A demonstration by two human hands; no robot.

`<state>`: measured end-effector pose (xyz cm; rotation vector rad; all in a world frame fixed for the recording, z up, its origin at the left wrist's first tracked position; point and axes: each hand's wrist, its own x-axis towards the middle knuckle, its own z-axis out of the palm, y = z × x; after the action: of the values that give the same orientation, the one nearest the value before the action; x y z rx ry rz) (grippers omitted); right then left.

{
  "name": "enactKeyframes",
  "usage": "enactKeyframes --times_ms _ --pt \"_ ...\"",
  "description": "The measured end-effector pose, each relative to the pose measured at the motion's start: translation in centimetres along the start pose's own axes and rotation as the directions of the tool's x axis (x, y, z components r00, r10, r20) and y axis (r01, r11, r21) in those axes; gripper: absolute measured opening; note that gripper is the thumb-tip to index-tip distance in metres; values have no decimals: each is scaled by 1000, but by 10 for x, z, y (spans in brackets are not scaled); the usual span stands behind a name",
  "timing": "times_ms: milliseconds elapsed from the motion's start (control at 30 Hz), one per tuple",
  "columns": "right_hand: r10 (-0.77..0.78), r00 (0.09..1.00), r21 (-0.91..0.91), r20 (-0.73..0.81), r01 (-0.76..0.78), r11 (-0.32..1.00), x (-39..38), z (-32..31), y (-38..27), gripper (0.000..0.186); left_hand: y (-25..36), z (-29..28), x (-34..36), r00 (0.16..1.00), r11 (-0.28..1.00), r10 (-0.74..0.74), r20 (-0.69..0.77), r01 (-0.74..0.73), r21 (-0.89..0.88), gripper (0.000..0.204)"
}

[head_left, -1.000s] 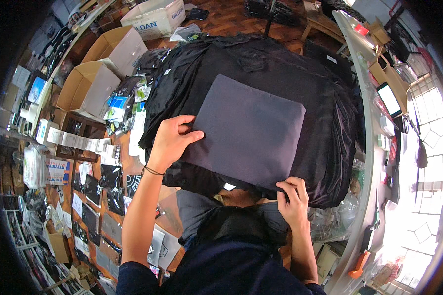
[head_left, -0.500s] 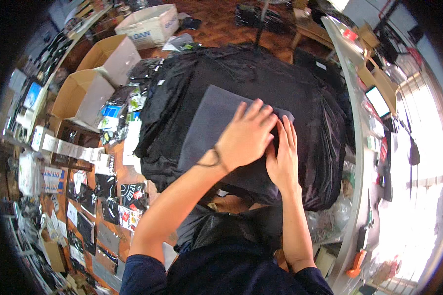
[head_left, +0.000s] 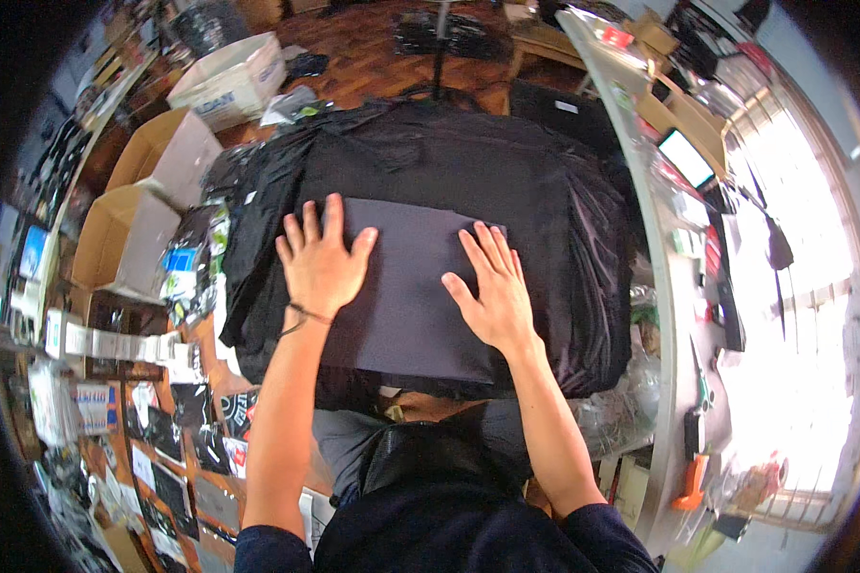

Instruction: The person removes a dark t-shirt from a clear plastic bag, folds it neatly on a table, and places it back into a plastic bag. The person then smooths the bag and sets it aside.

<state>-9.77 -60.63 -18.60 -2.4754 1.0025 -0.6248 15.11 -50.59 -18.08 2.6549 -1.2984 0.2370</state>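
A folded dark grey cloth (head_left: 411,296) lies flat on a large platform draped in black fabric (head_left: 430,158). My left hand (head_left: 325,258) rests palm down on the grey cloth's left side, fingers spread, a dark cord round the wrist. My right hand (head_left: 487,286) lies palm down on its right side, fingers stretched and thumb apart. Neither hand grips anything.
Open cardboard boxes (head_left: 119,239) and a white carton (head_left: 222,84) stand at left, with bagged items (head_left: 191,406) across the floor. A long pale shelf (head_left: 678,353) at right holds a lit tablet (head_left: 685,156) and orange-handled tool (head_left: 692,482), beside a barred window.
My hands first held the cloth's edges, then met over its upper right; now they have moved apart and lie open on either side. The cloth looks narrower and shorter.
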Motion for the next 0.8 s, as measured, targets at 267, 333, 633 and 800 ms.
enactKeyframes --times_ms 267,333,633,800 --pt "462 886 322 -47 -424 846 -36 -56 10 58 -26 -63 -34 998 928 43 42 -24 -371 71" --pt "540 826 576 161 -523 628 -44 -51 8 58 -21 -68 -45 987 915 153 -46 -159 -370 70" --pt "427 903 502 42 -388 773 -38 -37 -2 61 62 -77 -130 735 746 659 160 -614 -256 101" --pt "326 945 780 -2 -203 593 -38 -39 5 54 58 -66 -132 753 745 650 103 -605 -282 96"
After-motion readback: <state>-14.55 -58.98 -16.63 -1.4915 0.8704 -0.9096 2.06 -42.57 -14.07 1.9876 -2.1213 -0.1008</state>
